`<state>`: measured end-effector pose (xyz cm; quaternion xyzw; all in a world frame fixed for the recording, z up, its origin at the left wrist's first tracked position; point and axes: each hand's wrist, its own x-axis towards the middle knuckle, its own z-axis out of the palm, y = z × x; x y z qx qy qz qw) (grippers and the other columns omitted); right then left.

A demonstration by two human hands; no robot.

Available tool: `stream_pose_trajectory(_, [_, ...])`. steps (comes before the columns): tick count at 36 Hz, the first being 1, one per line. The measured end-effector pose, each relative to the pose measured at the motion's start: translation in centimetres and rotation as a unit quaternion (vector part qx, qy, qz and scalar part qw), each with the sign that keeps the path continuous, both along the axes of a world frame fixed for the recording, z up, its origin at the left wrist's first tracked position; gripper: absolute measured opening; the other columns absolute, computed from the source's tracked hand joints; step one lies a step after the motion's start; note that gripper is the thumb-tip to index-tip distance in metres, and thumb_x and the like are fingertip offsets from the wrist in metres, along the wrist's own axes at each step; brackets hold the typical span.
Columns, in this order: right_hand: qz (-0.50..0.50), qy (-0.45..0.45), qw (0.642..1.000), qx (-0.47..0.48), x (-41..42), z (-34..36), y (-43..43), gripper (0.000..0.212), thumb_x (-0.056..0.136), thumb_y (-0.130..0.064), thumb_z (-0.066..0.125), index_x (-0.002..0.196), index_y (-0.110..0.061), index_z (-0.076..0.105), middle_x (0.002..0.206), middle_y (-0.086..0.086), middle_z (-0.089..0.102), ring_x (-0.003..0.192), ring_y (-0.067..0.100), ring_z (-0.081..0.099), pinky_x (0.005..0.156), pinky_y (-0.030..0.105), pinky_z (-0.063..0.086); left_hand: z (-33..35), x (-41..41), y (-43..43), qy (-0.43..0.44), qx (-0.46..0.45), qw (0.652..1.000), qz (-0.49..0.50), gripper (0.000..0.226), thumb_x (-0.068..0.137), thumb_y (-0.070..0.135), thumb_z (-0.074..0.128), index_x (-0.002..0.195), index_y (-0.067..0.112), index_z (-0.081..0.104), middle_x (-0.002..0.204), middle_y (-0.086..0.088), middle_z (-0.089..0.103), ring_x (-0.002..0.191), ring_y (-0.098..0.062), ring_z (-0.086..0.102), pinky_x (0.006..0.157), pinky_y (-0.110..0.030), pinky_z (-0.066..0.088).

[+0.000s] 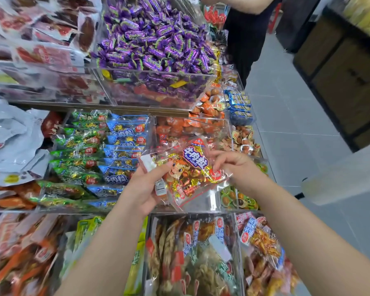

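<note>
Two bare forearms enter from the bottom edge, the left forearm (107, 242) and the right forearm (297, 227), and meet at one item.

Item held: one clear bag of beef cubes (192, 174), printed "Beef cubes" with a cartoon ox and filled with gold and red wrapped pieces. It is held between the two hands, tilted, above the shelf bins.

Left hand (145, 189): grips the bag's left end, fingers curled beneath, thumb laid across the front. A white-labelled packet edge (160, 186) shows under this thumb; whether it is a second packet cannot be told.

Right hand (237, 169): pinches the bag's right edge between thumb and curled fingers.

Surroundings, by position from the hands:
- Just left of the left hand: one stack of blue beef-cube bags (124, 144), at least six visible.
- Further left: one stack of green bags (77, 150), at least six visible.
- Just beyond both hands: one bin of orange packets (179, 127).
- Well beyond, one shelf higher: one clear bin of purple-wrapped candies (154, 39), too many to count.
- Below the right wrist: green-rimmed snack cups (239, 199), count unclear.
- Below the hands, towards the camera: one clear bin of dried-snack packs (190, 253).
- Far beyond the right hand: one other person in dark clothing (246, 39).
</note>
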<state>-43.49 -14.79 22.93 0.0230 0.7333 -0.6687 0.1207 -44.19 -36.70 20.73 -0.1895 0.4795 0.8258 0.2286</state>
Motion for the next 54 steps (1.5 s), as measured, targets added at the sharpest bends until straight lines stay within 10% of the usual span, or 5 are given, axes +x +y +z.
stream_pose_trajectory(4, [-0.014,-0.115,0.975,-0.188,-0.9,0.1,0.6,0.009,0.083,-0.013,0.063,0.082,-0.022,0.063,0.091,0.000,0.072,0.070,0.016,0.059,0.059,0.023,0.047,-0.8,-0.2,0.4,0.048,-0.056,0.996,0.043,0.056,0.054,0.015,0.081,0.105,0.018,0.058,0.088,-0.006,0.076,0.074,-0.022,0.074,0.053,-0.037,0.057])
stream_pose_trajectory(16, [-0.025,-0.049,0.954,0.295,-6.2,1.1,4.1,0.025,0.067,-0.036,0.083,0.063,-0.022,0.063,0.046,-0.012,0.058,0.041,0.002,0.050,0.046,0.019,0.042,-1.6,-0.7,-0.4,0.084,-0.217,0.969,0.084,0.026,0.077,0.023,0.080,0.085,0.037,0.059,0.064,0.016,0.066,0.053,-0.001,0.063,0.040,-0.019,0.047])
stream_pose_trajectory(34, [0.201,-0.015,0.683,0.702,-7.0,-10.5,-2.6,0.032,0.084,-0.002,0.051,0.113,-0.013,0.061,0.110,0.006,0.061,0.103,0.026,0.058,0.072,0.035,0.043,-2.7,-0.7,-1.3,0.093,-0.266,0.959,0.024,0.037,0.075,0.028,0.081,0.104,0.034,0.058,0.096,0.011,0.071,0.088,-0.007,0.067,0.069,-0.025,0.049])
stream_pose_trajectory(42, [0.205,-0.033,0.705,0.678,-5.3,-14.0,-2.3,0.103,0.080,-0.056,0.057,0.148,-0.017,-0.010,0.151,0.008,0.002,0.142,0.032,0.001,0.114,0.054,0.000,-2.3,-1.2,-1.6,0.102,-0.261,0.960,0.020,0.031,0.076,0.026,0.079,0.095,0.035,0.056,0.080,0.024,0.070,0.070,0.005,0.067,0.058,-0.016,0.048])
stream_pose_trajectory(54, [0.190,0.022,0.676,0.712,-8.1,-16.3,-1.8,0.102,0.089,-0.008,0.039,0.107,-0.014,-0.061,0.120,0.018,-0.062,0.118,0.039,-0.050,0.100,0.057,-0.027,-2.2,-2.0,-2.2,0.100,-0.293,0.951,-0.008,0.035,0.075,0.028,0.081,0.099,0.038,0.057,0.086,0.018,0.071,0.076,0.003,0.067,0.058,-0.014,0.051])
